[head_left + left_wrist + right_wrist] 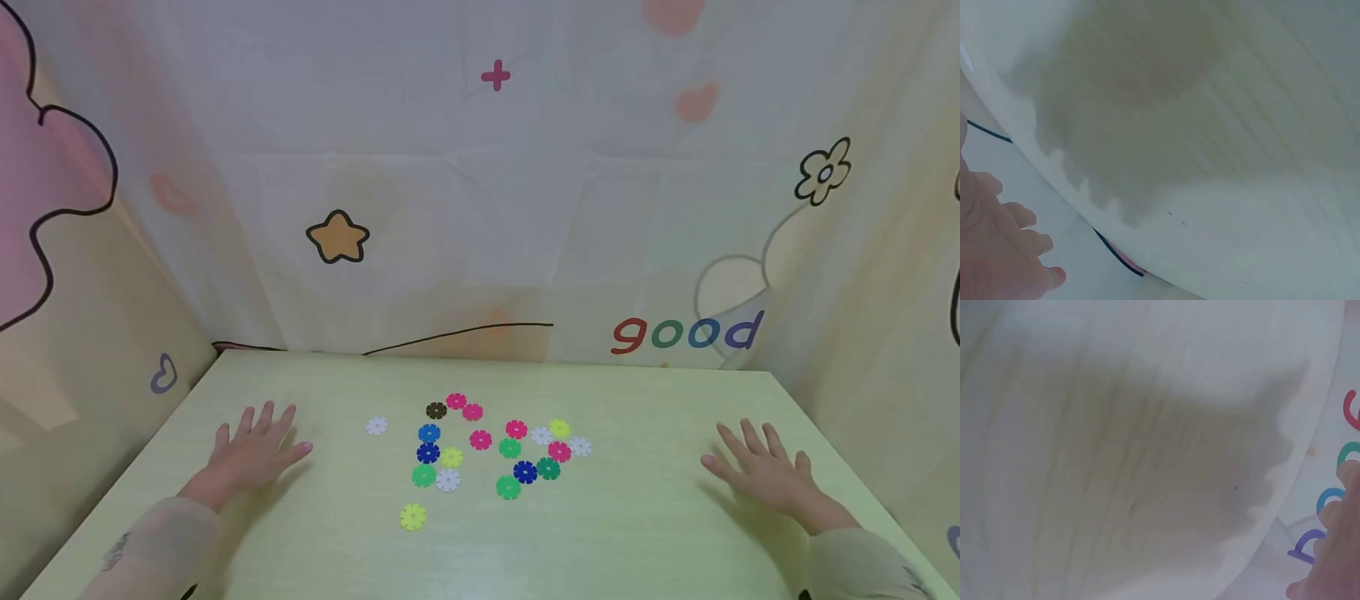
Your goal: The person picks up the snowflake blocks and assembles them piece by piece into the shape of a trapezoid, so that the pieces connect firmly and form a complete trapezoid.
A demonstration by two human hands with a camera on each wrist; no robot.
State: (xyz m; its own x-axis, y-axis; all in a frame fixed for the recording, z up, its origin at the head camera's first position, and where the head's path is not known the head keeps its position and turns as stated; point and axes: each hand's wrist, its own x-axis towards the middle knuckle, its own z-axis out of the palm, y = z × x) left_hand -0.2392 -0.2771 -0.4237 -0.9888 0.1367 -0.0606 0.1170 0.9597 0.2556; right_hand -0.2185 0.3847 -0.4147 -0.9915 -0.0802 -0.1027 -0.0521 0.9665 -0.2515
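Head view: notched discs (481, 439) lie flat on the table (637, 533), between my left hand (251, 456) and right hand (772, 479); both empty, fingers spread, probably held wide to leave the discs unobstructed. Left wrist: nothing grasped. Right wrist: likewise.

- The left wrist view's edge cut off the left hand (1000, 253); the right hand (1339, 550) was cropped likewise in its own view.
- The left sleeve (161, 542) and right sleeve (862, 562) ran out of the head view (their dark markings too small to read).
- A finger partly hid the blue letter (1320, 502).
- The tabletop's (600, 550) near edge fell outside.
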